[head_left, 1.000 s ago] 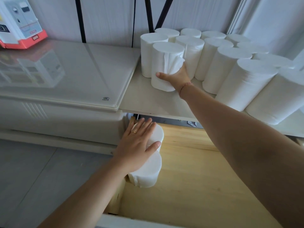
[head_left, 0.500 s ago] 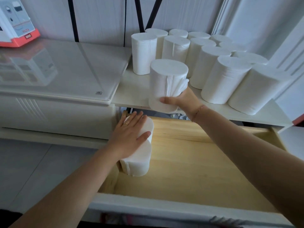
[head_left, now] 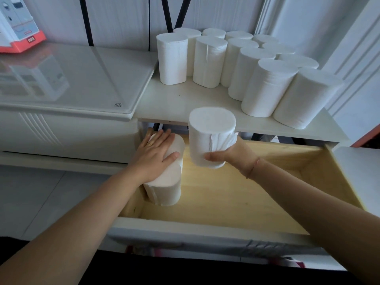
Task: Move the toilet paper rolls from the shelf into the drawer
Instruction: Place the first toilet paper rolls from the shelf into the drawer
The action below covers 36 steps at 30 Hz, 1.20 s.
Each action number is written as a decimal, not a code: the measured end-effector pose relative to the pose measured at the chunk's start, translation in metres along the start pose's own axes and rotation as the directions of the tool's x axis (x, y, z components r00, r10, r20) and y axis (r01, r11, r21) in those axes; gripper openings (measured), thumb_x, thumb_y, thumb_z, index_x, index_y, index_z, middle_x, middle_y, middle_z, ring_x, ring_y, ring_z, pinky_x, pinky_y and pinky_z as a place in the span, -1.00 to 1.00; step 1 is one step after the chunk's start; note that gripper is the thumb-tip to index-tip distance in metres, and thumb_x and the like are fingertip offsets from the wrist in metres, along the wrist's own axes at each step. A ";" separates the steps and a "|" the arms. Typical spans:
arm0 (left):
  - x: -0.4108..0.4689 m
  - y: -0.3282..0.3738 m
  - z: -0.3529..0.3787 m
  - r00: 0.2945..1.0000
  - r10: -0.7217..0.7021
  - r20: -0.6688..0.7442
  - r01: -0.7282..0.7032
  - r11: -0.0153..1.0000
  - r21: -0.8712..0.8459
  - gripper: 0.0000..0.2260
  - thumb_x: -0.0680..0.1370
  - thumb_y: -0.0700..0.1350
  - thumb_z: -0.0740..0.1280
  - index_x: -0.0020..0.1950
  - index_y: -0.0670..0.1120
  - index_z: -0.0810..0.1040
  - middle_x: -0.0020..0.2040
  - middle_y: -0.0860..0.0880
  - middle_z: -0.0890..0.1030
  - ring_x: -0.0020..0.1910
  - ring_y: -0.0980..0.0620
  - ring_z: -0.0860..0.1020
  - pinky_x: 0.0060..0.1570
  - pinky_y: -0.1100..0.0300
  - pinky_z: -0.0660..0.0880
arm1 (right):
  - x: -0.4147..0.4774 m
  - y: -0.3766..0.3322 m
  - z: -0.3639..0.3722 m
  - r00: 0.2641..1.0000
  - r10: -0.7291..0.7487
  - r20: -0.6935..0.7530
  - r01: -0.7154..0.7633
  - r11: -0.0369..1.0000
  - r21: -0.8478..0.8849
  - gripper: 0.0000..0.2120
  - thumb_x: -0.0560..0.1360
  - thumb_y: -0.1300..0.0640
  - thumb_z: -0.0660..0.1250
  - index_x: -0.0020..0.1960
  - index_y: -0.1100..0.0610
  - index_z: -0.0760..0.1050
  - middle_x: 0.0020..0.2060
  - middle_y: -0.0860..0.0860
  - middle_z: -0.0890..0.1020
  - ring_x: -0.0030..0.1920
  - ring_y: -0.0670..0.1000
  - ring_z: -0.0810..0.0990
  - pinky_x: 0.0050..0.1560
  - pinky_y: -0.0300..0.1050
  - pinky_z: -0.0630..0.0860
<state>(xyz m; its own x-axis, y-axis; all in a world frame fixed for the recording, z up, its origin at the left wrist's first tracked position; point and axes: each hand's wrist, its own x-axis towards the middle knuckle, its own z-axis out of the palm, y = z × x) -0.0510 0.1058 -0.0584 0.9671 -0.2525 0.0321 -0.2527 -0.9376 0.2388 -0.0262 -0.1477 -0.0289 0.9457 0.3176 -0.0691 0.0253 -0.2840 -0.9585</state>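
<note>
Toilet paper roll, white and upright, is being held above the open wooden drawer by the right hand, fingers wrapping its lower part. At its nine o'clock, the left hand is lying flat, fingers spread, on two rolls standing in the drawer's left corner. At twelve o'clock, more rolls are standing clustered on the white shelf.

Soft, even daylight; glare on the glossy white lid, warm glow inside the drawer, edges bowed and slightly soft.
</note>
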 end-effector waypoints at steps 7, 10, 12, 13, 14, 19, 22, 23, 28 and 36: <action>-0.001 -0.001 -0.001 1.000 -0.005 0.015 0.005 1.000 -0.010 -0.42 0.58 0.23 -0.13 0.54 0.04 -0.12 0.55 0.10 -0.15 0.43 0.26 -0.28 0.42 0.19 -0.34 | -0.002 0.050 0.007 0.987 0.141 0.077 -0.133 0.985 -0.106 -0.38 0.25 0.29 0.60 0.24 0.09 0.47 0.09 0.04 0.63 0.14 0.04 0.58 0.14 -0.01 0.56; -0.001 0.000 -0.001 1.000 -0.010 0.017 0.010 1.000 -0.013 -0.43 0.59 0.21 -0.11 0.54 0.03 -0.12 0.54 0.11 -0.15 0.42 0.28 -0.28 0.43 0.18 -0.33 | -0.003 0.063 0.013 0.974 0.219 0.065 -0.205 0.963 -0.175 -0.37 0.22 0.25 0.62 0.23 0.14 0.48 0.10 0.07 0.62 0.17 0.09 0.56 0.19 0.06 0.54; -0.001 0.001 -0.002 1.000 -0.009 0.016 0.010 1.000 -0.022 -0.44 0.59 0.21 -0.10 0.54 0.03 -0.12 0.54 0.12 -0.15 0.42 0.28 -0.28 0.43 0.19 -0.33 | -0.004 0.069 0.014 0.963 0.253 0.091 -0.234 0.955 -0.182 -0.38 0.22 0.27 0.62 0.22 0.10 0.48 0.13 0.06 0.61 0.19 0.11 0.54 0.21 0.06 0.53; -0.002 0.001 -0.002 1.000 -0.009 0.019 0.009 1.000 -0.026 -0.44 0.59 0.21 -0.10 0.54 0.03 -0.12 0.54 0.12 -0.15 0.43 0.28 -0.27 0.43 0.19 -0.33 | -0.004 0.070 0.013 0.960 0.255 0.116 -0.231 0.955 -0.185 -0.34 0.22 0.28 0.61 0.26 0.08 0.45 0.15 0.05 0.59 0.22 0.10 0.53 0.23 0.05 0.51; -0.002 0.001 -0.003 1.000 -0.008 0.021 0.009 1.000 -0.028 -0.44 0.60 0.21 -0.09 0.54 0.03 -0.12 0.54 0.12 -0.15 0.43 0.28 -0.27 0.42 0.20 -0.34 | -0.004 0.070 0.012 0.957 0.250 0.143 -0.222 0.957 -0.189 -0.29 0.23 0.30 0.60 0.30 0.07 0.42 0.18 0.04 0.57 0.24 0.10 0.51 0.26 0.05 0.49; -0.003 0.001 -0.004 1.000 -0.003 0.018 0.004 0.999 -0.045 -0.45 0.60 0.20 -0.08 0.54 0.04 -0.12 0.54 0.13 -0.15 0.46 0.24 -0.26 0.40 0.23 -0.36 | -0.004 0.059 -0.005 0.921 0.226 0.317 -0.165 0.964 -0.206 -0.14 0.21 0.24 0.58 0.41 0.01 0.28 0.29 0.02 0.50 0.32 0.07 0.45 0.30 0.08 0.47; -0.002 0.001 -0.003 1.000 -0.004 0.012 0.004 0.999 -0.053 -0.45 0.61 0.19 -0.06 0.54 0.04 -0.10 0.55 0.12 -0.14 0.47 0.22 -0.24 0.40 0.24 -0.35 | -0.003 0.044 -0.021 0.886 0.215 0.411 -0.234 0.972 -0.004 -0.11 0.25 0.00 0.53 0.48 -0.09 0.19 0.38 -0.02 0.41 0.37 0.02 0.40 0.33 0.10 0.44; -0.002 0.001 -0.003 1.000 -0.006 0.009 0.006 0.998 -0.057 -0.45 0.61 0.19 -0.06 0.54 0.04 -0.09 0.55 0.12 -0.13 0.48 0.22 -0.24 0.39 0.24 -0.35 | -0.002 0.039 -0.024 0.886 0.226 0.406 -0.274 0.960 0.063 -0.20 0.30 -0.09 0.49 0.47 -0.13 0.23 0.39 -0.05 0.41 0.38 0.00 0.40 0.33 0.13 0.44; -0.002 0.001 -0.004 1.000 -0.009 0.019 0.010 0.998 -0.066 -0.45 0.61 0.19 -0.06 0.54 0.04 -0.09 0.55 0.12 -0.13 0.49 0.21 -0.23 0.42 0.21 -0.32 | 0.005 0.030 -0.004 0.941 0.272 0.200 -0.304 0.940 0.153 -0.55 0.53 -0.14 0.27 0.36 0.01 0.44 0.29 0.05 0.53 0.33 0.11 0.47 0.33 0.19 0.43; -0.008 0.003 -0.010 0.999 0.011 0.036 -0.009 0.999 -0.047 -0.47 0.62 0.16 -0.04 0.55 0.04 -0.08 0.55 0.10 -0.12 0.50 0.16 -0.20 0.42 0.20 -0.29 | -0.008 0.026 0.002 0.852 0.341 0.398 -0.403 0.912 0.081 -0.63 0.42 0.00 0.42 0.19 0.09 0.53 0.03 0.05 0.66 0.01 0.01 0.65 -0.04 -0.11 0.60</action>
<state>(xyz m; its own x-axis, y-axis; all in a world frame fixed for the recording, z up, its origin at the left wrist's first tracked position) -0.0594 0.1076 -0.0478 0.9626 -0.2710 -0.0005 -0.2597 -0.9230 0.2840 -0.0335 -0.1563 -0.0540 0.6850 0.5339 -0.4956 -0.3843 -0.3132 -0.8685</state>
